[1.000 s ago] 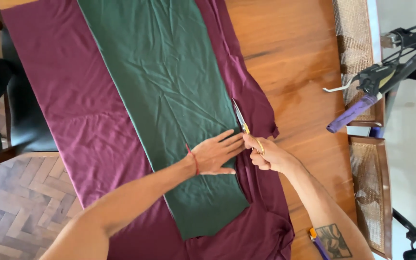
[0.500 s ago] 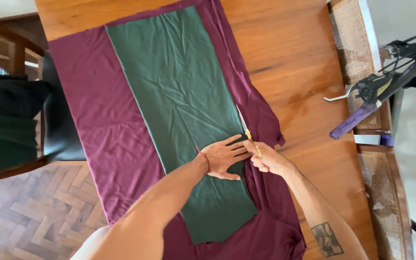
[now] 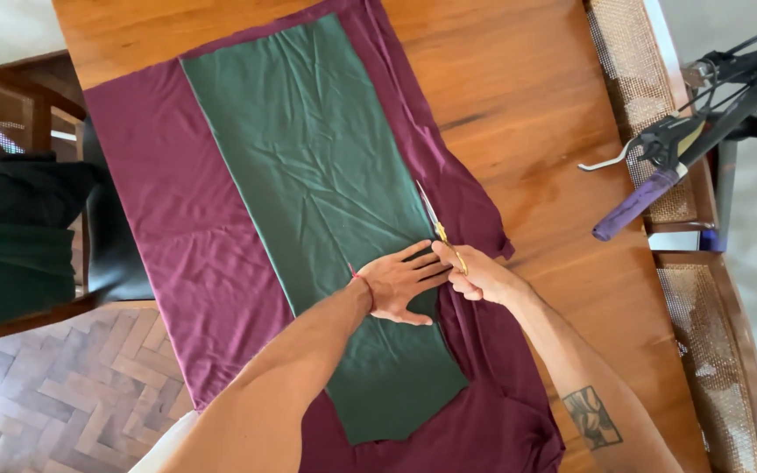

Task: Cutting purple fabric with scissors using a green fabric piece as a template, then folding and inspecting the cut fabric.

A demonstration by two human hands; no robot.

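Observation:
A long green fabric piece (image 3: 308,184) lies on top of a wider maroon cloth (image 3: 177,228) spread over a wooden table (image 3: 519,96). My left hand (image 3: 400,282) presses flat on the green fabric near its right edge, fingers spread. My right hand (image 3: 475,273) grips a pair of scissors (image 3: 435,223) with gold handles. The blades point away from me along the green piece's right edge, over the maroon cloth. The two hands almost touch.
Two cane-seat chairs (image 3: 711,350) stand along the table's right side. A bicycle handlebar with a purple grip (image 3: 637,201) juts in at the upper right. A dark chair with black and green cloth (image 3: 10,236) stands at left on parquet floor (image 3: 54,394).
The view has shifted, so the cloth and hands sit lower and more to the right of the picture. Both hands keep the same hold at the green fabric's edge.

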